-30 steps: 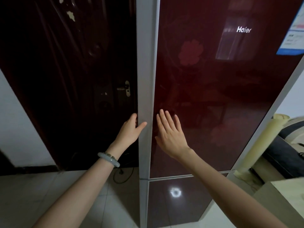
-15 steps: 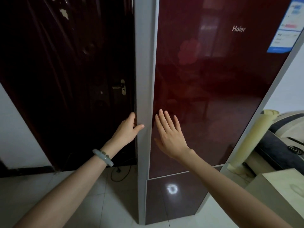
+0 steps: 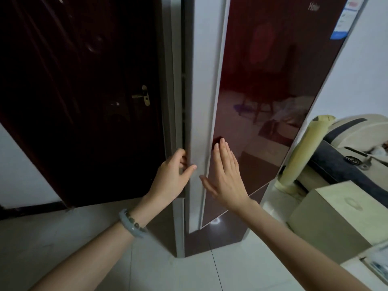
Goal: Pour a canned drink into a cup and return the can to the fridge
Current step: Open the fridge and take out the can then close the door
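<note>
A tall fridge stands in front of me with a glossy dark red upper door (image 3: pixel 262 85) and a pale grey door edge (image 3: pixel 201 101). The door stands ajar, with a narrow dark gap along its left side. My left hand (image 3: pixel 172 177) grips that grey edge, fingers hooked behind it and thumb on the front. Just in front of the red door panel, near its left side, my right hand (image 3: pixel 226 175) is held flat with its fingers apart. No can or cup is in view.
A dark wooden room door (image 3: pixel 84 91) with a brass handle is at the left. At the right are a rolled yellowish mat (image 3: pixel 302 152), a grey and cream appliance (image 3: pixel 346 156) and a pale box (image 3: pixel 336 215). The floor is white tile.
The fridge door has swung out from shut to slightly ajar. My left hand now curls around its edge, and the view has shifted.
</note>
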Available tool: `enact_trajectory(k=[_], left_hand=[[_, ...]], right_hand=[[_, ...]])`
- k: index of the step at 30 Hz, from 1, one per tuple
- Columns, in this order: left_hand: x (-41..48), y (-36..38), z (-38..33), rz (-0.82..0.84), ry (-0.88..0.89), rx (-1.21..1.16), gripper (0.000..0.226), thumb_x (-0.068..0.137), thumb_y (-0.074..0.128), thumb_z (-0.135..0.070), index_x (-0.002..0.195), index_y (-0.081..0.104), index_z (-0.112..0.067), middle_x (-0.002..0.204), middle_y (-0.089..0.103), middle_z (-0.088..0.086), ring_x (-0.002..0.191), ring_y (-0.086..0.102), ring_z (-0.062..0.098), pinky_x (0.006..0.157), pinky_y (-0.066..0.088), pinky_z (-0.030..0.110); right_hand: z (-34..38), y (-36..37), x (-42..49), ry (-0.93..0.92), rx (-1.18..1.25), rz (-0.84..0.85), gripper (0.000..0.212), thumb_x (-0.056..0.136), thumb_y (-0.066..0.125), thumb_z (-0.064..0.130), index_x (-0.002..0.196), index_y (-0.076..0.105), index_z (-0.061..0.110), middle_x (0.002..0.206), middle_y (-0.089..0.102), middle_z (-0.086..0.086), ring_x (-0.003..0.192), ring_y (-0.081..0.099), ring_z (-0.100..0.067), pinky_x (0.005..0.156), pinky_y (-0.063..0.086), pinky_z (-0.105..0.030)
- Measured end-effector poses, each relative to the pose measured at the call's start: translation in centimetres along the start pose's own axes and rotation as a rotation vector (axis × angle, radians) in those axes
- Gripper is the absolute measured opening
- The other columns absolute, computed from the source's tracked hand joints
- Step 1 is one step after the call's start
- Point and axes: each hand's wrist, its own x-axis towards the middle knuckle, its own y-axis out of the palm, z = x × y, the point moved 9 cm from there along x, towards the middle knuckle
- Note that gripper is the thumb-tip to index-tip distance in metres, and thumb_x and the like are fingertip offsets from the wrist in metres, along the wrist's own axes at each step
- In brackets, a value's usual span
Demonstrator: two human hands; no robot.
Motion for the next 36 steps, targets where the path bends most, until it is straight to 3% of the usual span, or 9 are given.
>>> enact_trajectory(k=[4, 9, 13, 19, 23, 29, 36], left_hand=[[-2.7, 1.2, -2.8, 0.02, 0.075, 0.061, 0.026, 0.089, 0.063, -0.026, 0.109, 0.055, -0.013, 0.098, 0.067, -0.002, 0.088, 0.063, 0.006, 0.069, 0.048, 0.011], [-6.7, 3.4, -7.9, -0.01, 0.205, 0.142, 0.032, 0.086, 0.066, -0.02, 0.113, 0.057, -0.005, 0.094, 0.068, 0.005, 0.081, 0.055, 0.001, 0.057, 0.038, -0.003], [-9.6, 6.1, -11.7, 0.011, 0.23, 0.119, 0.03, 0.086, 0.066, -0.02, 0.113, 0.057, -0.008, 0.099, 0.068, 0.003, 0.085, 0.059, 0.001, 0.06, 0.038, -0.006], [-13.9, 11.3, -16.4, 0.146, 0.277, 0.06, 0.052, 0.091, 0.059, -0.023, 0.139, 0.041, -0.015, 0.123, 0.06, 0.002, 0.109, 0.048, -0.001, 0.086, 0.033, 0.004], [-15.9, 13.9, -19.6, 0.198, 0.428, 0.143, 0.05, 0.091, 0.059, -0.02, 0.139, 0.044, -0.016, 0.132, 0.055, 0.002, 0.125, 0.044, 0.014, 0.105, 0.027, 0.023], [-17.7, 17.8, -23.0, 0.245, 0.583, 0.268, 0.049, 0.089, 0.059, -0.015, 0.136, 0.047, -0.011, 0.138, 0.05, 0.005, 0.13, 0.04, 0.017, 0.109, 0.023, 0.029], [-17.9, 22.4, -25.5, 0.301, 0.68, 0.346, 0.055, 0.089, 0.059, -0.018, 0.14, 0.041, -0.01, 0.145, 0.042, 0.007, 0.136, 0.036, 0.021, 0.114, 0.015, 0.033]], right_hand=[[-0.5, -1.6, -3.0, 0.025, 0.05, -0.036, 0.093, 0.085, 0.059, 0.046, 0.144, 0.01, -0.006, 0.152, 0.005, -0.023, 0.143, 0.011, -0.036, 0.115, 0.021, -0.046], [-1.6, -4.1, -7.3, 0.086, 0.108, -0.075, 0.099, 0.083, 0.062, 0.047, 0.145, 0.005, -0.003, 0.154, 0.005, -0.021, 0.144, 0.01, -0.03, 0.115, 0.022, -0.043], [-3.2, -6.8, -11.3, 0.159, 0.12, -0.055, 0.099, 0.083, 0.065, 0.044, 0.147, 0.003, -0.001, 0.155, 0.01, -0.019, 0.144, 0.009, -0.023, 0.115, 0.018, -0.037], [-6.0, -11.4, -17.4, 0.237, 0.173, -0.091, 0.093, 0.082, 0.068, 0.033, 0.145, 0.011, -0.004, 0.154, 0.016, -0.017, 0.14, 0.016, -0.018, 0.112, 0.022, -0.033], [-8.6, -14.3, -20.9, 0.287, 0.148, -0.105, 0.085, 0.081, 0.069, 0.022, 0.145, 0.019, -0.003, 0.153, 0.023, -0.018, 0.141, 0.022, -0.022, 0.113, 0.027, -0.036], [-12.5, -18.0, -25.1, 0.365, 0.131, -0.154, 0.077, 0.081, 0.068, 0.006, 0.144, 0.025, -0.003, 0.148, 0.034, -0.018, 0.136, 0.036, -0.031, 0.108, 0.036, -0.044], [-18.2, -21.3, -29.2, 0.517, 0.13, -0.242, 0.064, 0.086, 0.061, 0.004, 0.141, 0.029, -0.003, 0.137, 0.048, -0.019, 0.121, 0.05, -0.034, 0.098, 0.045, -0.041]])
